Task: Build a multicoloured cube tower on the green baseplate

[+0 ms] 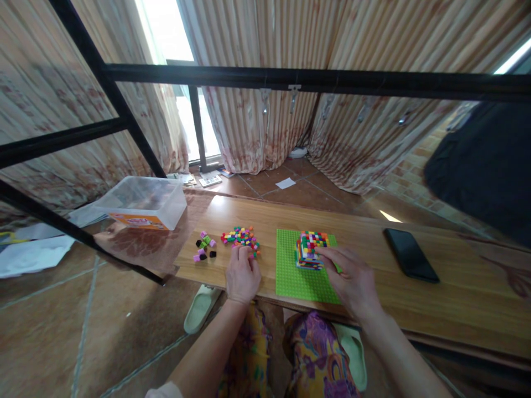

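Note:
A multicoloured block of small bricks (pixel 309 249) stands on a green baseplate (pixel 296 273) on a low wooden table (pixel 456 287). My right hand (pixel 350 276) rests against the block's right side, fingers curled around its near corner. My left hand (pixel 243 273) reaches into a pile of loose coloured bricks (pixel 240 237) left of the plate, its fingertips bent down among them; whether they pinch a brick is hidden. A few pink, green and black bricks (pixel 204 247) lie further left.
A clear plastic tub (pixel 143 202) sits at the table's far left. A black phone (pixel 410 254) lies right of the plate. A black metal frame (pixel 290 80) crosses overhead. Green slippers (pixel 201 307) lie on the tiled floor under the table. Curtains hang behind.

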### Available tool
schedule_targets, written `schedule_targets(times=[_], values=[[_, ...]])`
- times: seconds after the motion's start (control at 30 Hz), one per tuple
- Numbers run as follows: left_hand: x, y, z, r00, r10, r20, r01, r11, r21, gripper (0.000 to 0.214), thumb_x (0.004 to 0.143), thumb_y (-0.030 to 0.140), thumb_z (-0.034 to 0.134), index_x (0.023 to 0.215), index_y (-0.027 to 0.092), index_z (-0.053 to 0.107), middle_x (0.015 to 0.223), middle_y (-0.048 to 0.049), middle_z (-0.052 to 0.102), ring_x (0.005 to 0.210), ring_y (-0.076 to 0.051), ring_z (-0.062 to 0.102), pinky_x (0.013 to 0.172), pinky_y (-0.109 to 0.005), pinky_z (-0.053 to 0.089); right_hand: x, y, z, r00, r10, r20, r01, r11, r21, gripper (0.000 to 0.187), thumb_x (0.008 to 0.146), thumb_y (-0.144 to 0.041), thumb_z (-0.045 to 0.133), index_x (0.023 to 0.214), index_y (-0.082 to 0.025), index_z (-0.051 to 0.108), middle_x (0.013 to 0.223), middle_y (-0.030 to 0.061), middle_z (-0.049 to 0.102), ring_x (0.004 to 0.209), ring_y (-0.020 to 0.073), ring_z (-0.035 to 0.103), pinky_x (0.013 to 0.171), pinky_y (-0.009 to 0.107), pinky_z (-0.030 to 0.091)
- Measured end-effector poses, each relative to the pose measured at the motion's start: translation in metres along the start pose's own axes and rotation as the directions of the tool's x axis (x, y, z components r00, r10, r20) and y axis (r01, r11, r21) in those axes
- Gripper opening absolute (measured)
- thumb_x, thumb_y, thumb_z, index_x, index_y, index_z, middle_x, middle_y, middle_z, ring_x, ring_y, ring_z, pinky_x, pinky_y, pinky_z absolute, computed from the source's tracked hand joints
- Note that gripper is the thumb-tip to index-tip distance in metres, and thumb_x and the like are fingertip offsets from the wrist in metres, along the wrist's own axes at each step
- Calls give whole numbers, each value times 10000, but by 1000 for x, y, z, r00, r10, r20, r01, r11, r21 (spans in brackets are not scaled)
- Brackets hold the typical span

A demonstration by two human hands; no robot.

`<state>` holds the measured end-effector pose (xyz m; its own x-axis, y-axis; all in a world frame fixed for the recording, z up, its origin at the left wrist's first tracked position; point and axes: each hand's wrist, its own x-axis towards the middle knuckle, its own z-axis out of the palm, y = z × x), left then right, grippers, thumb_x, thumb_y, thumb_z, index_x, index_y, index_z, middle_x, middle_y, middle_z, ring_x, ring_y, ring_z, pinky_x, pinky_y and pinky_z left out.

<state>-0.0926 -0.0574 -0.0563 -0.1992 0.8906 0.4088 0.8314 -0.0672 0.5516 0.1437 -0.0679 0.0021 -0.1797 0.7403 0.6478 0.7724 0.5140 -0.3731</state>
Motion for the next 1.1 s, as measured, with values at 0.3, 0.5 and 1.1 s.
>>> schedule_targets(times=[0.3, 0.5, 1.1], values=[[-1, 1, -1, 1000, -1, 5, 1, 1000, 20, 187, 817, 118, 482, 972, 194, 555, 981, -75, 577, 873, -209, 606, 744, -324, 495, -9, -4, 2, 999, 12, -33, -15, 994, -109, 257, 917, -241, 514, 1119, -251, 672, 908, 36, 745, 782, 176, 668, 750, 315, 510], [0, 1, -2, 1000, 5, 11, -5, 1000, 21, 183, 815, 118, 485, 964, 196, 559, 996, -78, 583, 877, -208, 606, 751, -325, 498, -4, -8, 10, 966, 200, -165, -196, 980, 36, 217, 869, -305, 592, 1049, -244, 695, 835, 30, 727, 806, 183, 639, 784, 337, 493], [0, 0, -1, 1000, 5, 15, -5, 1000, 7, 174, 819, 123, 476, 941, 199, 573, 980, -76, 582, 855, -206, 612, 738, -320, 495, -9, 5, 40, 626, 779, 26, -540, 409, 736, 429, 634, -312, 765, 1030, -179, 667, 964, 62, 692, 822, 183, 644, 745, 371, 535]])
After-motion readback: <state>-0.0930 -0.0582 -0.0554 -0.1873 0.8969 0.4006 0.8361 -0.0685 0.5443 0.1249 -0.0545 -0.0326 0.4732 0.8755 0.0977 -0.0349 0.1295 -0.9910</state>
